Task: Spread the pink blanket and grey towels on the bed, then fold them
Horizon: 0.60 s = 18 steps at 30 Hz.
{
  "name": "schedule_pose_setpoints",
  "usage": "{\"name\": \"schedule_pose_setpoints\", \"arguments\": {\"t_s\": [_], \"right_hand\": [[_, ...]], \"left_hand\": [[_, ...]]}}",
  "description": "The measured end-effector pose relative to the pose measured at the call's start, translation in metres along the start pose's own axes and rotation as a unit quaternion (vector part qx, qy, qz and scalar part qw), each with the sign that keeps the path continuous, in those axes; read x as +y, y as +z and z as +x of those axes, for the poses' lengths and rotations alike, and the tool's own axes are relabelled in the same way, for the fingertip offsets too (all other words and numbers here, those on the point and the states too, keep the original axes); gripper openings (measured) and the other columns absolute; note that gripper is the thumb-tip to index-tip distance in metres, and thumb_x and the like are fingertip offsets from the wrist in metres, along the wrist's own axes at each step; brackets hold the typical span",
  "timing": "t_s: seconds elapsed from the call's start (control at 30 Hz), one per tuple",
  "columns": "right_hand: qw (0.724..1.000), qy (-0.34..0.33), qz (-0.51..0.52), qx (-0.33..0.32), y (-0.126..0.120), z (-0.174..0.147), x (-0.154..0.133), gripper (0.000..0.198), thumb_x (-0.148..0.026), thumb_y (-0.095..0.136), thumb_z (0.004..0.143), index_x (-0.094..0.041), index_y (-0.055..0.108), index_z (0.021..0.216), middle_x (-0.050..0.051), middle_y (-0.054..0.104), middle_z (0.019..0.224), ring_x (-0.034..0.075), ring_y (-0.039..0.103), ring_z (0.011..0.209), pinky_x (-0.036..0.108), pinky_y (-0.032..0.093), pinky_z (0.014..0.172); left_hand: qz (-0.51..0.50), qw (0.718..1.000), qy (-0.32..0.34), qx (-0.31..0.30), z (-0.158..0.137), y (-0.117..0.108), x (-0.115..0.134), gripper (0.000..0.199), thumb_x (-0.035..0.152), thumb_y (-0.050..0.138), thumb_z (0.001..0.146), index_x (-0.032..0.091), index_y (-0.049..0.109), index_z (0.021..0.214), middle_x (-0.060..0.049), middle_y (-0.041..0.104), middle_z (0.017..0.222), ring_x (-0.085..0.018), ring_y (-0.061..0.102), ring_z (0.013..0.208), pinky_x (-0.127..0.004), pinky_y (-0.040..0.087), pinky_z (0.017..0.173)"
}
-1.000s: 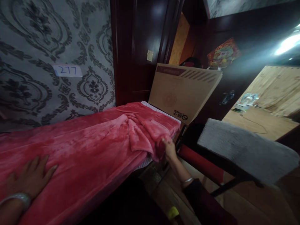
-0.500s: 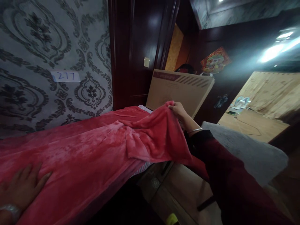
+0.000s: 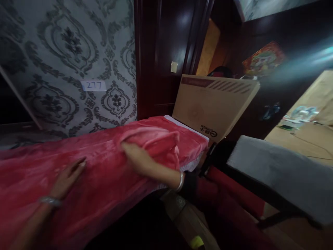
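A red plush blanket (image 3: 96, 166) covers a long, narrow raised surface along the wall. My right hand (image 3: 134, 156) reaches across it, fingers closed on a lifted fold of the blanket; motion blurs the hand and its fingertips are partly hidden. The folded-over part of the cloth bunches just beyond my right wrist. My left hand (image 3: 68, 177) rests on or just over the blanket at the left, fingers stretched out and pointing to the right, holding nothing. At the far end, a pale edge of the layer underneath (image 3: 187, 126) shows from under the red cloth.
A large cardboard box (image 3: 213, 104) leans behind the far end, before a dark wooden door (image 3: 166, 41). To the right stands a grey padded seat (image 3: 281, 173). A paper marked 277 (image 3: 94, 85) is stuck on the patterned wall (image 3: 111, 31).
My right hand has pulled the blanket's end leftward from the far end, folding it back. My left hand has moved forward and to the right. The view has shifted left.
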State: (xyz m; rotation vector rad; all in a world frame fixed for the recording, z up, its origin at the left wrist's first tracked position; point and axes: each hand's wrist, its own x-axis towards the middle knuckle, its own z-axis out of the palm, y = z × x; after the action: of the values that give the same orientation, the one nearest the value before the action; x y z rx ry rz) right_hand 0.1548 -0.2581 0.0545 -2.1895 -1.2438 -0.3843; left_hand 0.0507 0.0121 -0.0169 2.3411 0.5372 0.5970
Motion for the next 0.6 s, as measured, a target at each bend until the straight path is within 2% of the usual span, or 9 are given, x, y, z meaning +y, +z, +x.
{"name": "schedule_pose_setpoints", "arguments": {"t_s": [0.07, 0.13, 0.2, 0.3, 0.43, 0.53, 0.6], "right_hand": [[0.994, -0.048, -0.025, -0.091, 0.054, -0.033, -0.017, 0.050, -0.005, 0.044, 0.085, -0.026, 0.059, 0.128, -0.003, 0.069, 0.121, 0.015, 0.062, 0.101, 0.024, 0.049, 0.075], [0.985, -0.083, -0.049, -0.142, 0.088, -0.062, -0.023, 0.046, -0.007, 0.044, 0.090, -0.022, 0.058, 0.132, 0.001, 0.069, 0.124, 0.018, 0.062, 0.105, 0.027, 0.050, 0.081], [0.985, -0.096, -0.049, -0.133, 0.100, -0.081, -0.021, 0.044, -0.012, 0.046, 0.093, -0.021, 0.057, 0.135, 0.002, 0.068, 0.126, 0.021, 0.061, 0.108, 0.032, 0.049, 0.090], [0.990, -0.095, -0.038, -0.096, 0.090, -0.096, -0.008, 0.041, -0.014, 0.054, 0.090, -0.021, 0.063, 0.129, 0.004, 0.069, 0.122, 0.026, 0.060, 0.108, 0.039, 0.044, 0.099], [0.991, -0.065, -0.073, -0.091, 0.061, -0.106, 0.020, 0.026, -0.015, 0.056, 0.090, -0.017, 0.070, 0.111, 0.007, 0.071, 0.108, 0.028, 0.057, 0.109, 0.051, 0.032, 0.111], [0.989, -0.021, -0.120, -0.083, 0.046, -0.109, 0.045, 0.030, -0.013, 0.048, 0.095, -0.019, 0.065, 0.120, 0.009, 0.067, 0.122, 0.027, 0.052, 0.119, 0.056, 0.028, 0.111], [0.987, 0.007, -0.146, -0.063, 0.039, -0.107, 0.059, 0.032, -0.011, 0.046, 0.097, -0.019, 0.063, 0.123, 0.010, 0.063, 0.131, 0.028, 0.047, 0.126, 0.054, 0.029, 0.110]], "left_hand": [[-0.175, 0.983, -0.027, -0.046, -0.018, 0.007, 0.031, 0.084, 0.079, 0.046, 0.076, 0.020, 0.056, 0.135, -0.010, 0.060, 0.140, -0.031, 0.061, 0.122, -0.044, 0.058, 0.096], [-0.184, 0.982, -0.022, -0.033, -0.035, 0.019, 0.052, 0.087, 0.079, 0.053, 0.072, 0.016, 0.060, 0.131, -0.013, 0.062, 0.138, -0.031, 0.061, 0.123, -0.042, 0.056, 0.099], [-0.127, 0.991, 0.005, -0.029, -0.046, 0.033, 0.065, 0.080, 0.075, 0.055, 0.071, 0.016, 0.064, 0.126, -0.014, 0.066, 0.131, -0.031, 0.063, 0.119, -0.043, 0.055, 0.100], [-0.061, 0.993, 0.064, -0.077, -0.049, 0.053, 0.076, 0.064, 0.061, 0.052, 0.079, 0.018, 0.065, 0.125, -0.012, 0.068, 0.127, -0.029, 0.066, 0.110, -0.043, 0.055, 0.098], [0.012, 0.978, 0.162, -0.132, -0.029, 0.079, 0.098, 0.053, 0.043, 0.050, 0.084, 0.015, 0.065, 0.127, -0.013, 0.068, 0.127, -0.028, 0.063, 0.117, -0.042, 0.049, 0.106], [0.041, 0.956, 0.240, -0.165, -0.009, 0.103, 0.122, 0.053, 0.032, 0.057, 0.081, 0.014, 0.062, 0.131, -0.014, 0.064, 0.134, -0.028, 0.056, 0.128, -0.042, 0.041, 0.115], [0.028, 0.946, 0.254, -0.200, 0.001, 0.121, 0.136, 0.058, 0.030, 0.061, 0.080, 0.014, 0.058, 0.136, -0.015, 0.059, 0.140, -0.028, 0.054, 0.131, -0.042, 0.040, 0.116]]}}
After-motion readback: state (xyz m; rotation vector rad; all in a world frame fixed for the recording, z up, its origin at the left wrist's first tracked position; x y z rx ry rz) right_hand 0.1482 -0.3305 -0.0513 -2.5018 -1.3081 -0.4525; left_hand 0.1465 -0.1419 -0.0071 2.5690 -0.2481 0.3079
